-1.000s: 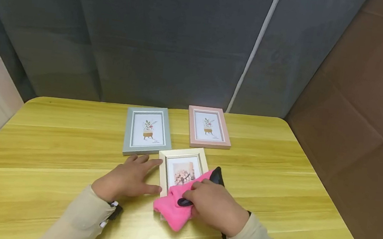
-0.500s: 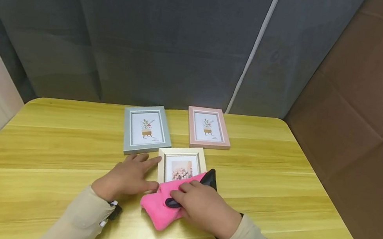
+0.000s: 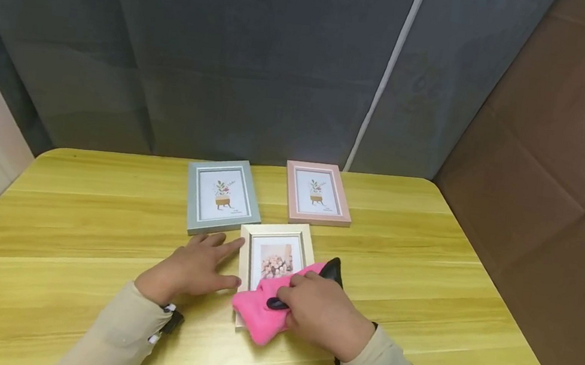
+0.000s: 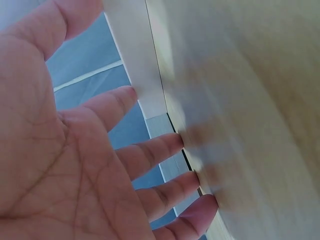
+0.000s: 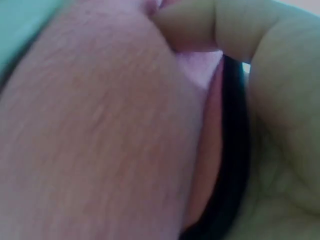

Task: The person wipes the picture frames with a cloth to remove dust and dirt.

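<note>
A cream photo frame [image 3: 244, 261] with a flower picture lies at the table's front middle. Over its lower part is a pink cloth [image 3: 258, 317] with black edging, bunched in my right hand [image 3: 328, 316], whose curled fingers grip it. In the right wrist view the black edging [image 5: 235, 125] runs between blurred parts of the hand. My left hand [image 3: 190, 270] spreads its fingers at the frame's left side, thumb and index touching or very near it. The left wrist view shows the lower fingertips of this hand [image 4: 90, 150] resting on the wooden surface.
Behind the cream frame, a grey-blue photo frame [image 3: 190, 198] lies to the left, close to its corner. Farther back right lies a pink photo frame [image 3: 291, 191]. A dark cloth backdrop [image 3: 256, 70] borders the table's rear edge; brown fabric [image 3: 564, 177] hangs at right.
The right hand slid the cloth left across the cream frame, then back right. The grey-blue frame has shifted slightly left. The left hand has stayed nearly in place.
</note>
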Motion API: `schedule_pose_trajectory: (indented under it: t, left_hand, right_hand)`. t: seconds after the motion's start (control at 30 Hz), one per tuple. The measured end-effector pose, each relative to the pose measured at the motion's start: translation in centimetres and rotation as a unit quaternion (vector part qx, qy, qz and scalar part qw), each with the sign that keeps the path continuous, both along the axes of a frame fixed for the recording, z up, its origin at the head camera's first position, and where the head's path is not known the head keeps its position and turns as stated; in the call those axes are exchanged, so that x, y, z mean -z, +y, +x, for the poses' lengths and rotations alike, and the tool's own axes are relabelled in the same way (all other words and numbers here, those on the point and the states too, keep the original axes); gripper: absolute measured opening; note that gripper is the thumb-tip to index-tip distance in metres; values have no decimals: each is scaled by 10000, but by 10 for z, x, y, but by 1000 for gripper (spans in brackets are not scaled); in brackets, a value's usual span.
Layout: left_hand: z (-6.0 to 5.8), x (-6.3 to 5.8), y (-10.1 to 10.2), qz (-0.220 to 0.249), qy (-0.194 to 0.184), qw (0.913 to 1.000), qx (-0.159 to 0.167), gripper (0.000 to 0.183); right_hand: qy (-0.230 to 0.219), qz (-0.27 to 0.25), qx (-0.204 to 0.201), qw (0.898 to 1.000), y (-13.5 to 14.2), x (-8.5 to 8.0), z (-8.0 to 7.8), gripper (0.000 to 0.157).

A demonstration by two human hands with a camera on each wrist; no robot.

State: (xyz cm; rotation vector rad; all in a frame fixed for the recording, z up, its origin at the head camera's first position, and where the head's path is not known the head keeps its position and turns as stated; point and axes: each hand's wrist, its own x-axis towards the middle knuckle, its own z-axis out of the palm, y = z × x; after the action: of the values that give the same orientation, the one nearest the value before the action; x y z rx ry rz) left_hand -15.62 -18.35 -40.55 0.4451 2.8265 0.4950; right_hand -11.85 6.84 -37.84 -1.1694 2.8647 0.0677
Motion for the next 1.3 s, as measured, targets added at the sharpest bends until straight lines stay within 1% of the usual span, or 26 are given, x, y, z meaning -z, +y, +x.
schedule_pose_trajectory:
  t: [0.1,0.13,0.2,0.23,0.3,0.4,0.43,0.5,0.53,0.63,0.73,0.83,0.93,1.0,1.07,1.1,1.17,1.23,1.3]
  left_hand:
    - [0,0,-1,7,-36,10000,27,83]
    - [0,0,-1,4,-45,10000,38,83]
    - [1,-1,-2,6,-68,10000,50,82]
    - [1,-1,-2,6,-68,10000,65,82]
    - [2,-2,-2,5,-102,9999,70,82]
    - [3,-3,-2,1,-149,9999,41,82]
    - [3,-3,-2,-6,-164,9999,33,82]
    - [3,-3,-2,-5,-189,9998,21,82]
    - [4,-3,-2,-6,-189,9998,21,82]
    - [4,-3,-2,6,-202,9998,28,82]
    - [4,-4,-2,8,-200,9998,41,81]
    - [3,-4,-1,6,-221,9998,33,81]
    - [3,-3,0,-12,-243,9997,15,81]
    - [3,-3,0,-13,-263,9997,5,81]
    - [4,-3,1,-12,-286,9996,-8,82]
    - [4,-3,1,-10,-308,9995,-18,82]
    - [4,-3,1,-19,-331,9994,-33,82]
    - [4,-3,1,-32,-326,9995,-36,82]
    - [4,-3,1,-29,-304,9995,-28,82]
  right_hand:
    - [27,142,322,9994,5,-2,-4,17]
    - [15,159,351,9993,5,-2,-5,17]
    - [-40,132,204,9997,5,-2,-5,17]
    - [-80,98,47,9999,4,-2,-4,18]
    - [-138,-15,-417,9990,1,-1,-1,21]
    - [-2,-190,-1251,9920,-7,2,5,29]
    - [77,-237,-1460,9890,-9,3,7,32]
    - [229,-314,-1706,9846,-13,7,11,37]
    - [263,-363,-1736,9838,-15,8,12,38]
    - [269,-448,-1607,9856,-16,10,13,38]
    - [123,-444,-1351,9898,-13,8,12,34]
    - [-67,-316,-943,9950,-7,3,7,27]
    - [-199,-153,-376,9990,2,-2,0,21]
    - [-209,-63,-29,9998,8,-3,-5,17]
    - [-189,-6,173,9997,11,-4,-9,15]
    - [-203,18,212,9996,11,-4,-10,15]
    - [-188,21,98,9998,10,-3,-10,16]
    - [-147,-46,-216,9996,6,-2,-8,18]
    - [-31,-132,-648,9978,1,1,-5,21]
